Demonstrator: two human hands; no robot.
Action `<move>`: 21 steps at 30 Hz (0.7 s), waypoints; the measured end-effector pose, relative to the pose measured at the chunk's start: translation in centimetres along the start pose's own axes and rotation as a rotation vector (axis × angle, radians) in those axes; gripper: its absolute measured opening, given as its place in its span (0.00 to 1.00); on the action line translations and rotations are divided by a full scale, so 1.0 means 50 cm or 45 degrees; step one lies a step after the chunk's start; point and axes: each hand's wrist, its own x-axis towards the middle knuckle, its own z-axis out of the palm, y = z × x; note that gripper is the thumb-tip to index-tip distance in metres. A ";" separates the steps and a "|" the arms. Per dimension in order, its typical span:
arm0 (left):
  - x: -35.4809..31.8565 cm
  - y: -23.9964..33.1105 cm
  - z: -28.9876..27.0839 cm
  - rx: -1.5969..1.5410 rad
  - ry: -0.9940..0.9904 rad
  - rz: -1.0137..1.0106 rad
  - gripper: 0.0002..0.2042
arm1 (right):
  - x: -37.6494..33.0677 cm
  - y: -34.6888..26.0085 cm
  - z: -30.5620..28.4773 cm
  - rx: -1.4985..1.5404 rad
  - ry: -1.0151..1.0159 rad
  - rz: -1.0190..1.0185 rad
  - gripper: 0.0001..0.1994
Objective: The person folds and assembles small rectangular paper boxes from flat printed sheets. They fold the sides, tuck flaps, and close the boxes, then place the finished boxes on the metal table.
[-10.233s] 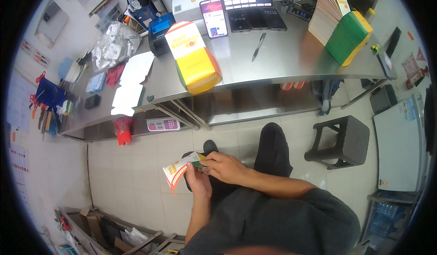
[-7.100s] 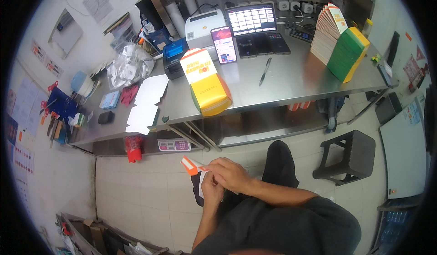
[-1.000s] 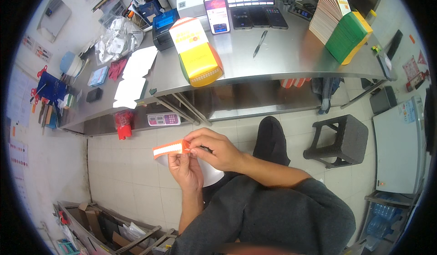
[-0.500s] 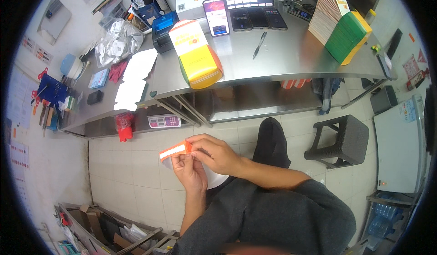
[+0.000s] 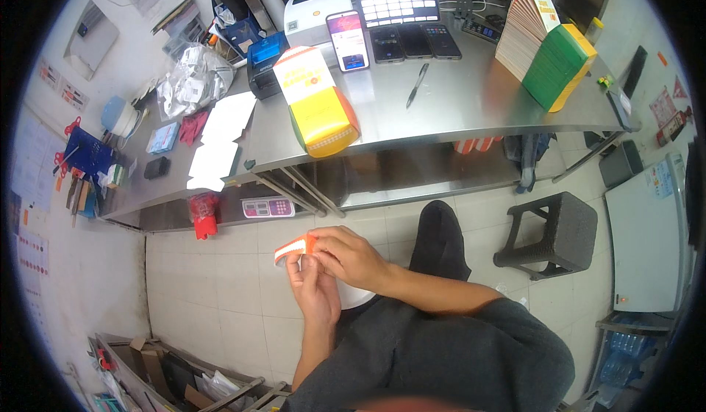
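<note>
Over my lap, both hands hold a small orange-and-white piece of paper or card with a scalloped white band (image 5: 292, 248). Its far end curls round, showing a greyish inner side. My left hand (image 5: 316, 294) is underneath, thumb and fingers pinching the lower edge. From the right, my right hand (image 5: 355, 258) grips the orange end between thumb and fingers, close to the left fingertips. Part of a white rounded thing (image 5: 356, 295) shows below my right wrist; I cannot make out what it is.
A steel table (image 5: 448, 107) runs ahead, carrying a yellow-and-white carton (image 5: 321, 110), a propped phone (image 5: 348, 41), a pen (image 5: 418, 86) and a stack of flat cartons (image 5: 523, 37). White cut sheets (image 5: 226, 122) lie to its left. A dark stool (image 5: 555, 232) stands right, before a small fridge (image 5: 647, 235).
The orange-and-white piece has moved slightly right and turned, and its far end now curls more. Both hands keep their grip. The view has tilted a little.
</note>
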 end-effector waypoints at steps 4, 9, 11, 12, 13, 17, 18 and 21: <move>-0.006 0.008 0.010 0.006 -0.041 -0.087 0.19 | -0.001 0.003 -0.002 -0.149 -0.013 -0.026 0.07; -0.010 0.006 0.024 0.084 -0.074 -0.170 0.21 | -0.004 0.015 -0.002 -0.202 -0.019 0.003 0.10; -0.002 0.015 0.020 0.111 -0.145 -0.226 0.21 | -0.009 0.020 -0.002 -0.165 -0.012 0.025 0.11; 0.001 0.024 0.015 0.130 -0.189 -0.274 0.21 | -0.011 0.023 -0.004 -0.142 -0.003 0.033 0.12; 0.005 0.039 0.008 0.151 -0.236 -0.320 0.21 | -0.012 0.026 -0.007 -0.057 0.010 0.126 0.13; 0.031 0.126 -0.032 0.561 -0.269 -0.043 0.21 | 0.000 0.040 -0.036 0.409 0.137 0.553 0.13; 0.043 0.139 -0.041 0.696 -0.133 0.073 0.21 | 0.008 0.044 -0.044 0.555 0.182 0.669 0.13; 0.075 0.143 -0.059 0.907 0.100 0.175 0.26 | 0.031 0.047 -0.054 0.888 0.353 0.700 0.15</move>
